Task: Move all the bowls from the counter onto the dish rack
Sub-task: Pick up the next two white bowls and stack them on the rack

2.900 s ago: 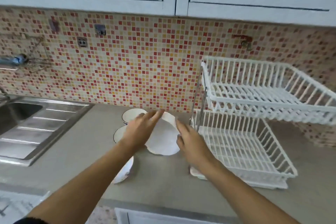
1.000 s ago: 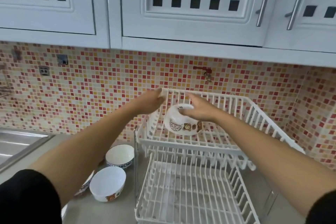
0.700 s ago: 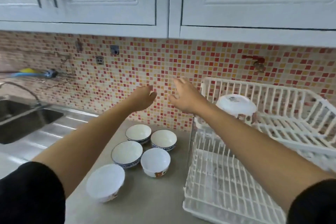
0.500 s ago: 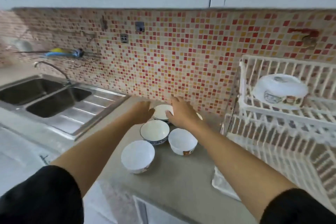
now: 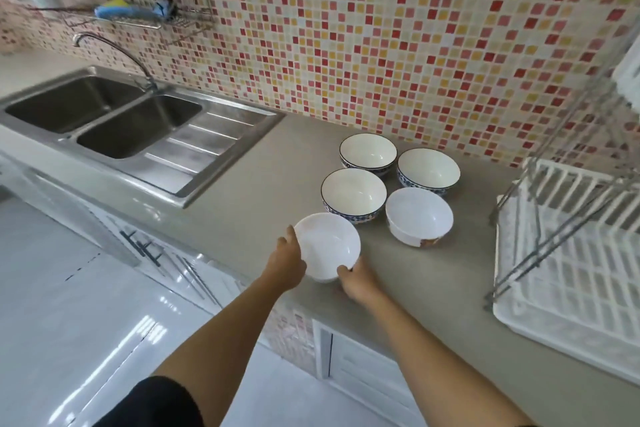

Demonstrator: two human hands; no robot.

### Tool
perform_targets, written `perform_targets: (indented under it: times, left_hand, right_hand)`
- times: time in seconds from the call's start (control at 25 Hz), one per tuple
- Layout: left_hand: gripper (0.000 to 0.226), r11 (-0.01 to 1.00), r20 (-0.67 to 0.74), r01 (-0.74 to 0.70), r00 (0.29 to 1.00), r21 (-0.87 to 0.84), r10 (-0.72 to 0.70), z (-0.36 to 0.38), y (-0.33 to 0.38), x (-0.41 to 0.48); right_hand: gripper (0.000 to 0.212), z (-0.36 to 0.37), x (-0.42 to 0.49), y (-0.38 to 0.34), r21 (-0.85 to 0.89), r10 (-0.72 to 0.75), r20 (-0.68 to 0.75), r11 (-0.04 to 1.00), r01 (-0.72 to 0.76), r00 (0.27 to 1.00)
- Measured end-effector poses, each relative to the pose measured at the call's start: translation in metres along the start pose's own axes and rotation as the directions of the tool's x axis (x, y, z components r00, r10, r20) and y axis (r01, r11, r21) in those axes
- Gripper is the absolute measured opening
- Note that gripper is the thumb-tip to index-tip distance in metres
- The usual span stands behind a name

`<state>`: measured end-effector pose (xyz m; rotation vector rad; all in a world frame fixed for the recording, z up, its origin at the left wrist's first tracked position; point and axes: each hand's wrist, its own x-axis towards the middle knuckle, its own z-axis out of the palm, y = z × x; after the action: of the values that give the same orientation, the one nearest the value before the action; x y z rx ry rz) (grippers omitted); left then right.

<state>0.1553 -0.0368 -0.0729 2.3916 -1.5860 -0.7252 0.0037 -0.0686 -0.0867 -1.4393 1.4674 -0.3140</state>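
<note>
Several bowls stand upright on the grey counter (image 5: 398, 315). Nearest the front edge is a plain white bowl (image 5: 327, 246); my left hand (image 5: 287, 262) grips its left rim and my right hand (image 5: 356, 279) holds its lower right side. Behind it sit a blue-patterned bowl (image 5: 354, 192), a white bowl with a printed band (image 5: 419, 215), and two more blue-patterned bowls (image 5: 367, 151) (image 5: 428, 168) near the wall. The white two-tier dish rack (image 5: 568, 274) stands at the right; only its lower tier and metal struts show fully.
A steel double sink (image 5: 104, 114) with drainboard and a curved tap (image 5: 114, 48) fills the left. A wire shelf (image 5: 152, 19) with a sponge hangs on the mosaic wall. The counter's front edge runs just below my hands, with glossy floor beneath.
A bowl was set upside down on the rack's upper tier. My hands then came back left and down to the counter and closed on the nearest white bowl. The view tilted downward.
</note>
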Motion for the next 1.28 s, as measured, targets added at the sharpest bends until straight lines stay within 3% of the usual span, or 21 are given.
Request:
perform_targets:
  times: [0.12,0.24,0.32,0.4,0.48,0.56,0.68,0.8,0.92,1.04,1.16,1.28]
  left_hand:
    - [0.089,1.0,-0.012,-0.012,1.0,0.018,0.013,-0.02,-0.001,-0.006]
    - [0.087,0.991,-0.08,-0.108,0.992,-0.085,0.101,-0.069,0.013,-0.014]
    - [0.079,0.963,-0.202,-0.232,0.958,-0.139,0.202,-0.104,0.038,-0.023]
    - [0.06,0.899,-0.349,-0.379,0.891,-0.221,0.29,-0.139,0.073,-0.032]
    - [0.037,0.753,-0.434,-0.528,0.828,-0.393,0.355,-0.176,0.118,-0.047]
    - [0.021,0.543,-0.481,-0.646,0.763,-0.537,0.432,-0.205,0.168,-0.065]
    - [0.021,0.313,-0.552,-0.76,0.636,-0.57,0.54,-0.23,0.244,-0.093]
    - [0.033,0.21,-0.572,-0.813,0.542,-0.543,0.616,-0.236,0.314,-0.116]
    - [0.032,0.198,-0.526,-0.798,0.539,-0.569,0.658,-0.226,0.377,-0.118]
    - [0.053,0.238,-0.456,-0.802,0.525,-0.547,0.719,-0.203,0.429,-0.108]
    - [0.065,0.309,-0.378,-0.79,0.546,-0.529,0.748,-0.178,0.467,-0.099]
    - [0.072,0.441,-0.252,-0.754,0.605,-0.487,0.756,-0.158,0.5,-0.092]
  right_hand:
    - [0.051,-0.016,-0.011,-0.014,0.042,-0.069,-0.032,0.997,0.07,0.997]
    - [0.058,-0.053,-0.034,-0.043,-0.032,-0.276,0.008,0.961,0.276,0.961]
    - [0.061,-0.082,-0.051,-0.068,-0.112,-0.441,-0.062,0.894,0.433,0.895]
    - [0.055,-0.116,-0.069,-0.097,-0.15,-0.599,-0.168,0.801,0.58,0.783]
    - [0.049,-0.159,-0.098,-0.128,-0.099,-0.684,-0.234,0.724,0.683,0.691]
    - [0.046,-0.205,-0.132,-0.151,-0.063,-0.725,-0.302,0.664,0.745,0.62]
    - [0.045,-0.274,-0.177,-0.164,-0.121,-0.756,-0.464,0.57,0.812,0.462]
    - [0.058,-0.344,-0.208,-0.157,-0.159,-0.743,-0.539,0.552,0.819,0.397]
    - [0.076,-0.416,-0.235,-0.135,-0.203,-0.715,-0.552,0.615,0.762,0.429]
    - [0.083,-0.477,-0.247,-0.105,-0.271,-0.707,-0.473,0.684,0.677,0.526]
    - [0.086,-0.522,-0.237,-0.072,-0.283,-0.669,-0.431,0.737,0.613,0.606]
    - [0.09,-0.549,-0.212,-0.045,-0.328,-0.615,-0.39,0.788,0.521,0.685]
